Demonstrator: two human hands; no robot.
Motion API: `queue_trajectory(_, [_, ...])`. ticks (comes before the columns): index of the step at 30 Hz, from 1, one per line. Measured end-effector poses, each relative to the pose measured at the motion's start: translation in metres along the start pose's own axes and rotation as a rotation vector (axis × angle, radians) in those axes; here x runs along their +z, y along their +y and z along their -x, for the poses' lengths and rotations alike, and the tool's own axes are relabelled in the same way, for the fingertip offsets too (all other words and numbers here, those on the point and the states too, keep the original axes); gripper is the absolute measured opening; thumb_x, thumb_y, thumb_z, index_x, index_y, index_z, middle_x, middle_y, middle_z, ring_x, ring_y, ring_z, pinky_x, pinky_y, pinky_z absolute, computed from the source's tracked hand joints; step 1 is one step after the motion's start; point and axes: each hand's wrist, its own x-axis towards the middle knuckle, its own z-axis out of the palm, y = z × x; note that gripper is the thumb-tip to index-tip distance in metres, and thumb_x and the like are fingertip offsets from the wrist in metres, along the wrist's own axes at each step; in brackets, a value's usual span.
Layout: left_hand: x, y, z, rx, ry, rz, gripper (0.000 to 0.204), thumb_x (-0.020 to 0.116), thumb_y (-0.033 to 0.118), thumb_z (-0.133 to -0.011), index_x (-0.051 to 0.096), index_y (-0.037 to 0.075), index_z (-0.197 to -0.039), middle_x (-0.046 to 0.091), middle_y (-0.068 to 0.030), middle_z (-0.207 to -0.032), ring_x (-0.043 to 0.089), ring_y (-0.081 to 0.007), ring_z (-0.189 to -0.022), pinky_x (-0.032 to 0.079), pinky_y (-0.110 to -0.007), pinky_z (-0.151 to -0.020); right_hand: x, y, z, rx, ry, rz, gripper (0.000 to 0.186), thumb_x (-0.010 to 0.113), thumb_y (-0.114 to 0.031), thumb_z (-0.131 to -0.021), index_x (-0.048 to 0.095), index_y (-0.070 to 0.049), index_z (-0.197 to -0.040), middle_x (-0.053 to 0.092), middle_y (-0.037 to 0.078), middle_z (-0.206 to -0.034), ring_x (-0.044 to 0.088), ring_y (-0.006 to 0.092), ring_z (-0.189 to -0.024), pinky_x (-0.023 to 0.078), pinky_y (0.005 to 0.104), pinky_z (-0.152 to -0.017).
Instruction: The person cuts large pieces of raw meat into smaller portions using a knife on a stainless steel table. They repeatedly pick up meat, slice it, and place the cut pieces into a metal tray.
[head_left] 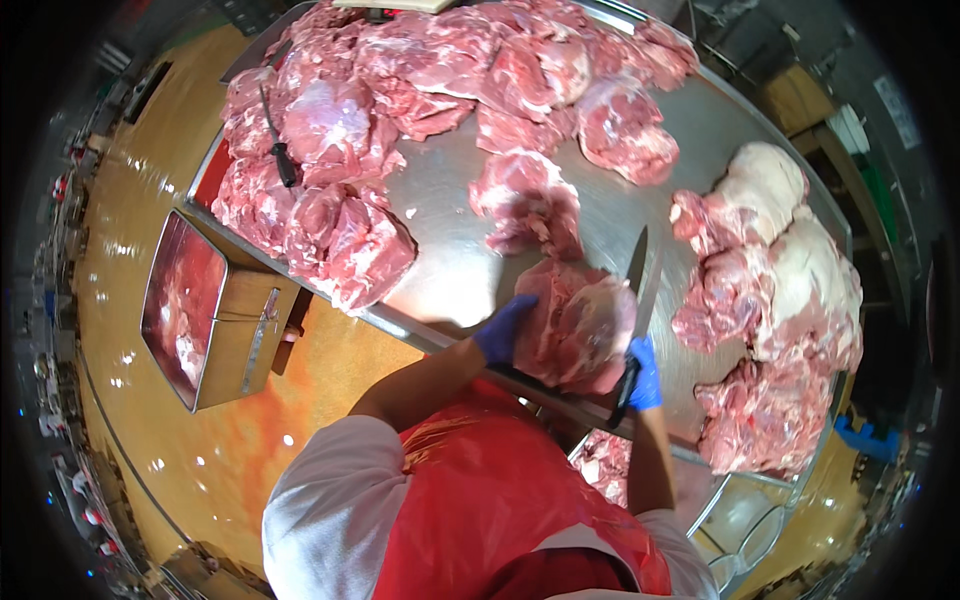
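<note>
A large piece of raw meat, pink with pale fat, lies at the near edge of the steel table. My left hand, in a blue glove, grips its left side; the fingertips are partly hidden. On the right side of the piece, my right hand, also gloved in blue, is closed around the black handle of a knife. The blade points away from me along the meat's right edge. Just beyond sits another raw piece, close to or touching the held one.
Trimmed meat is heaped along the table's far and left sides, with a black-handled tool lying on it. Several pieces with pale skin are at the right. A metal bin with meat stands left; more meat shows below the near edge.
</note>
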Motion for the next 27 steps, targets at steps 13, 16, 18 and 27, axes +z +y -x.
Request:
queue_trajectory(13, [0.165, 0.322, 0.192, 0.580, -0.033, -0.391, 0.067, 0.054, 0.049, -0.092, 0.045, 0.012, -0.147, 0.055, -0.0150, -0.140, 0.054, -0.0363, -0.125, 0.044, -0.057, -0.103, 0.472, -0.117, -0.121, -0.241, -0.312, -0.101, 0.015, 0.058, -0.025, -0.098, 0.055, -0.012, -0.105, 0.054, -0.002, -0.084, 0.051, 0.0081, -0.070, 0.045, 0.0254, -0.062])
queue_trajectory(16, [0.212, 0.398, 0.222, 0.681, 0.151, -0.510, 0.059, 0.051, 0.048, -0.094, 0.049, 0.016, -0.144, 0.058, -0.0128, -0.136, 0.057, -0.0356, -0.123, 0.048, -0.061, -0.098, 0.542, -0.142, -0.179, -0.377, -0.292, -0.070, 0.025, 0.061, -0.026, -0.097, 0.052, -0.011, -0.115, 0.060, 0.003, -0.098, 0.059, 0.0138, -0.088, 0.055, 0.0369, -0.066])
queue_trajectory(18, [0.181, 0.459, 0.253, 0.834, 0.359, -0.617, 0.051, 0.053, 0.045, -0.093, 0.054, 0.016, -0.136, 0.063, -0.0125, -0.127, 0.063, -0.0337, -0.111, 0.053, -0.056, -0.088, 0.574, -0.140, -0.175, -0.301, -0.362, -0.121, 0.028, 0.059, -0.027, -0.097, 0.051, -0.009, -0.117, 0.062, 0.006, -0.100, 0.061, 0.0172, -0.089, 0.058, 0.0392, -0.065])
queue_trajectory(27, [0.113, 0.416, 0.231, 1.028, 0.815, -1.170, 0.045, 0.065, 0.034, -0.092, 0.056, 0.011, -0.129, 0.067, -0.0054, -0.116, 0.064, -0.0185, -0.097, 0.051, -0.035, -0.084, 0.369, -0.068, -0.122, -0.128, -0.138, 0.157, 0.018, 0.058, -0.023, -0.099, 0.053, -0.008, -0.106, 0.059, 0.005, -0.074, 0.059, 0.0151, -0.052, 0.051, 0.0300, -0.047])
